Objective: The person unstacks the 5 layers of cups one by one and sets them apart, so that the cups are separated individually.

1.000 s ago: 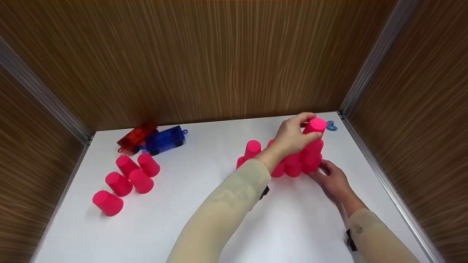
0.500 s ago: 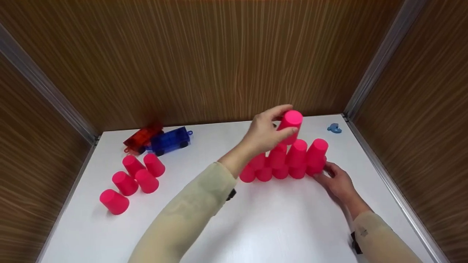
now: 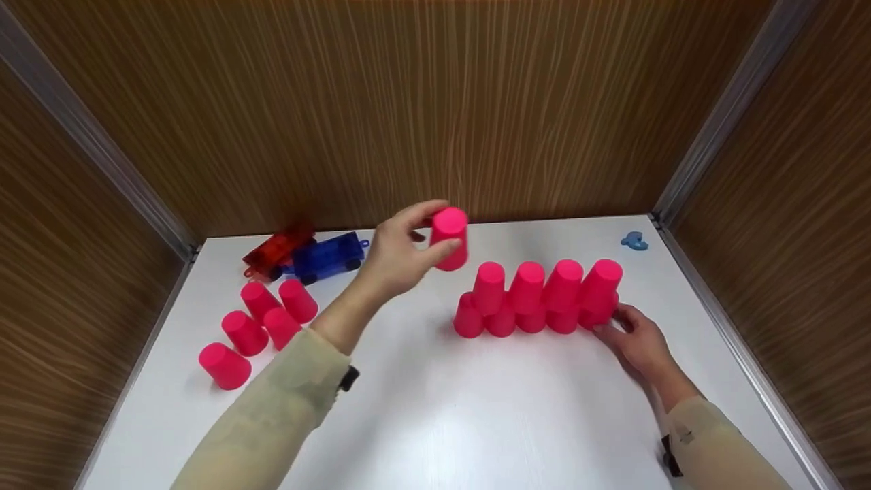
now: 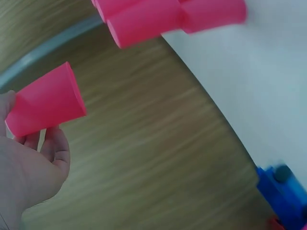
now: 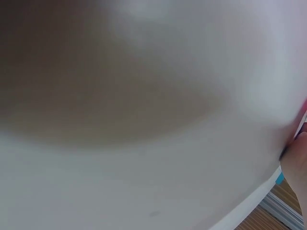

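Note:
My left hand [image 3: 395, 255] grips an upside-down pink cup [image 3: 450, 222] between thumb and fingers, in the air to the left of a two-tier row of cups. In the left wrist view the same cup [image 4: 48, 103] lies tilted in the hand [image 4: 36, 172]. Each cup of the upper tier [image 3: 526, 289] stands upside down across the bottom tier [image 3: 500, 323]. At the row's right end my right hand [image 3: 643, 344] holds the lowest cup [image 3: 590, 321], thumb in front and fingers at its side. The right wrist view catches only an edge of that hand [image 5: 296, 158].
Several more upside-down pink cups [image 3: 226, 367] stand in a loose group at the left of the white table [image 3: 463, 422]. Behind them are a blue toy wagon [image 3: 328, 257] and a red one [image 3: 279, 250]. A small blue piece [image 3: 635, 241] lies at the back right. Wood-grain walls enclose the table.
My left hand has carried its pink cup leftward from over the row's right end to beyond its left end, uncovering the upper tier. The right hand stays at the end cup.

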Motion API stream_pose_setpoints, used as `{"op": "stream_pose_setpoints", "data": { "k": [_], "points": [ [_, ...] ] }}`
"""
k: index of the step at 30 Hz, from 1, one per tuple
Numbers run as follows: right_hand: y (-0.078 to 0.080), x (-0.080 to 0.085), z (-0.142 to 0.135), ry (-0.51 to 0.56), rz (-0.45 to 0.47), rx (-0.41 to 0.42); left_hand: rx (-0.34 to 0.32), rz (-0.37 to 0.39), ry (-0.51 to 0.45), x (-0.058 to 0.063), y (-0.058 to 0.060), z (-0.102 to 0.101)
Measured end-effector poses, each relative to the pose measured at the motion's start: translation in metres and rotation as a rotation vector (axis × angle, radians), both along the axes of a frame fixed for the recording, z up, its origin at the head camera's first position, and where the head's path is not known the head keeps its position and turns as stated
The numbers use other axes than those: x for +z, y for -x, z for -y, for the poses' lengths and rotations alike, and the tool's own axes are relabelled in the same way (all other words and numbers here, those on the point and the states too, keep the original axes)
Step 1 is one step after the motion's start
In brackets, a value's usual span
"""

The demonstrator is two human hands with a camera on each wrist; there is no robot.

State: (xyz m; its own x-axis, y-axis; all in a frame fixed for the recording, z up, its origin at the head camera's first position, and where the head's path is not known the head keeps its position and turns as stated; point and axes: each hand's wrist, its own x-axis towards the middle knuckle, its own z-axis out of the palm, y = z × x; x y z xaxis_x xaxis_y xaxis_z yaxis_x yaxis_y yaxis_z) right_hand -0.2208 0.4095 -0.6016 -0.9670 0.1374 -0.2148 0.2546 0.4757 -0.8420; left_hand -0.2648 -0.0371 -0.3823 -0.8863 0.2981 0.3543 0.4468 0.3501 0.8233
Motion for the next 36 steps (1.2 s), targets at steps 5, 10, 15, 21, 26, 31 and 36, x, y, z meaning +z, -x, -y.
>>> {"op": "stream_pose_setpoints", "data": {
  "k": [5,10,15,21,26,31,36],
  "points": [
    [-0.001,0.001,-0.001,-0.002,-0.001,0.0,0.076,0.011,0.001,-0.012,-0.007,0.047],
    [0.0,0.002,0.001,-0.012,-0.005,0.005,0.169,0.112,-0.012,-0.027,-0.018,0.094],
    [0.001,0.003,0.001,-0.025,-0.013,0.005,0.277,0.225,0.004,-0.043,-0.029,0.135],
    [0.0,0.005,0.001,-0.029,-0.023,0.02,0.363,0.263,-0.008,-0.067,-0.049,0.177],
    [-0.001,0.006,0.001,-0.024,-0.026,0.023,0.44,0.301,-0.038,-0.089,-0.068,0.205],
    [-0.001,0.005,0.001,-0.019,-0.017,0.016,0.501,0.344,-0.047,-0.105,-0.084,0.222],
    [-0.001,0.003,0.0,-0.021,-0.003,0.016,0.539,0.364,-0.068,-0.118,-0.095,0.233]
  ]
}}
